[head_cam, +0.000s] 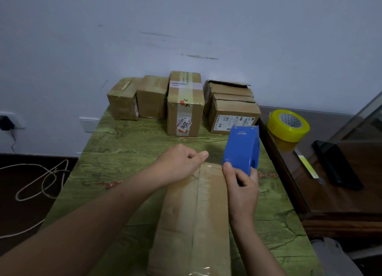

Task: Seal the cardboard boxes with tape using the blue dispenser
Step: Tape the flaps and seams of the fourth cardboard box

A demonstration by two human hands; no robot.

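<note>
Left hand (182, 162): you pinch the tape (208, 193) at the box's (177, 218) 12 o'clock edge, likely anchoring it.
Right hand (241, 184): you clamp the blue dispenser (242, 149) at 1 o'clock.

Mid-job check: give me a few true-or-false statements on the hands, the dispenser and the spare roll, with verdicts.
1. The right hand grips the dispenser. True.
2. The yellow roll lies on the green table. False: it sits on the dark side table to the right.
3. The left hand is at the far end of the box. True.
4. The dispenser is at the box's near end. False: it is at the far end.
</note>
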